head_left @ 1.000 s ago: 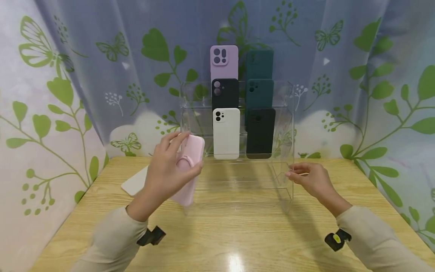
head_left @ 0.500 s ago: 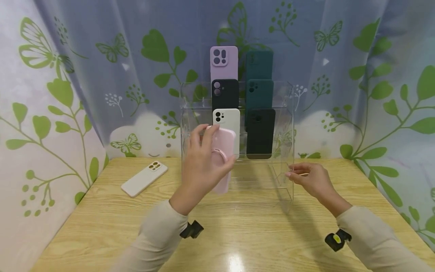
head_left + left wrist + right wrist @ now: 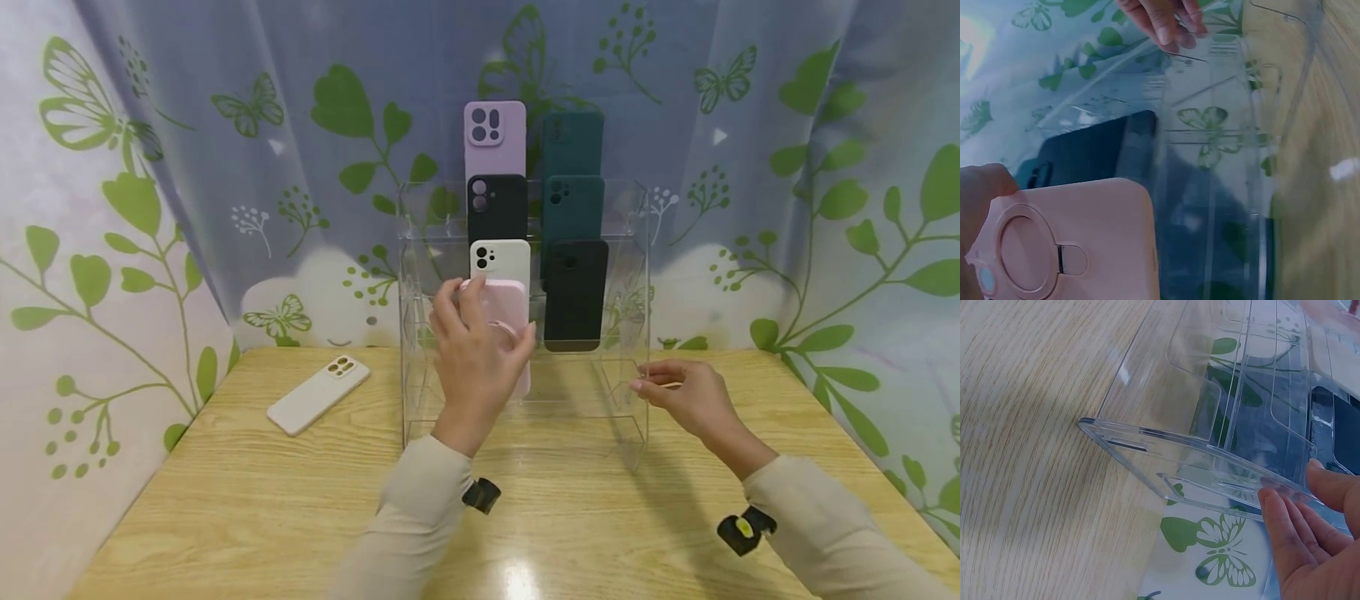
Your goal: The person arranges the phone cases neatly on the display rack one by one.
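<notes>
My left hand (image 3: 476,367) grips a pink phone case (image 3: 513,298) by its edges, thumb on the right side and fingers at the upper left. A ring holder (image 3: 1025,250) shows on its back. The case stands upright before a white phone case (image 3: 513,258), whose lower part it hides. Both are at a clear tiered display stand (image 3: 1172,434); whether the pink case's bottom touches a tier, I cannot tell. On the stand's right side panel, my right hand (image 3: 693,396) pinches the edge between thumb and fingers.
More phone cases lean on the stand: lilac (image 3: 513,158), black (image 3: 498,207), two dark green ones (image 3: 573,137), and another black one (image 3: 576,296) at lower right. A cream phone case (image 3: 318,396) lies on the wooden table (image 3: 262,517) to the left. Patterned curtains hang behind.
My left hand has carried the pink phone case rightward, from the stand's left side to in front of the white case. The cream case on the table is uncovered. My right hand has stayed put.
</notes>
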Demonstrator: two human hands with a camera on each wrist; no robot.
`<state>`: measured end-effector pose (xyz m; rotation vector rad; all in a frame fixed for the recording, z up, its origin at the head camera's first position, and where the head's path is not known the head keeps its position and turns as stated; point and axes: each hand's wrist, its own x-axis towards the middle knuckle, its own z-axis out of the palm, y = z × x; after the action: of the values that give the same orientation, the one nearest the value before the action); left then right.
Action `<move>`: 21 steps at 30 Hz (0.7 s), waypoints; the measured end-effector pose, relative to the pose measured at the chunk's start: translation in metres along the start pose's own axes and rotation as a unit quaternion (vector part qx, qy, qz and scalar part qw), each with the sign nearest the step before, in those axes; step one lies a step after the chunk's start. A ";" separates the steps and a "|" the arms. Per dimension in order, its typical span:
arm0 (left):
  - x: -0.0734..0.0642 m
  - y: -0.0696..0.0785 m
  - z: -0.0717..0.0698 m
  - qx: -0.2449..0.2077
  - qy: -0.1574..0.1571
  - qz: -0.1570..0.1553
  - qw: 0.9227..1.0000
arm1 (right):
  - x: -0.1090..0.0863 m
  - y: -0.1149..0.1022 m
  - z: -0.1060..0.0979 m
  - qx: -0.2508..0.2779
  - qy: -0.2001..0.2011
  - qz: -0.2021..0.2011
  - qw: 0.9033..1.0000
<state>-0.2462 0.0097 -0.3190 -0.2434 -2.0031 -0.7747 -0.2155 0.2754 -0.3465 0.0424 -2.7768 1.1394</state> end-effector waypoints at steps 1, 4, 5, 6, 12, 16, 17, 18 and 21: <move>-0.002 -0.001 0.004 0.008 0.002 -0.001 1.000 | 0.000 0.000 0.000 -0.001 0.000 0.000 1.000; -0.007 -0.005 0.014 0.033 0.007 0.003 0.999 | -0.001 -0.001 0.000 -0.002 0.001 0.000 1.000; -0.008 -0.006 0.016 0.041 0.007 0.005 0.999 | -0.001 -0.001 0.000 -0.001 0.001 0.001 1.000; -0.010 -0.008 0.019 0.048 0.008 0.009 0.999 | -0.001 -0.001 0.000 -0.001 0.001 0.001 1.000; -0.017 -0.014 0.029 0.069 0.015 0.023 0.997 | -0.001 -0.002 0.001 0.002 0.000 0.000 1.000; -0.021 -0.016 0.033 0.082 0.006 0.016 0.997 | -0.001 -0.002 0.000 -0.002 -0.001 -0.003 1.000; -0.022 -0.016 0.034 0.084 0.003 0.012 0.996 | -0.002 -0.002 0.000 -0.002 -0.002 -0.003 1.000; -0.023 -0.016 0.034 0.087 0.000 0.008 0.996 | -0.002 -0.002 0.000 -0.003 -0.002 -0.002 1.000; -0.024 -0.016 0.037 0.095 -0.003 -0.006 0.995 | -0.002 -0.002 0.000 -0.003 -0.003 -0.001 1.000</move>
<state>-0.2668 0.0231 -0.3594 -0.1228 -2.0706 -0.5877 -0.2135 0.2740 -0.3453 0.0476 -2.7853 1.1317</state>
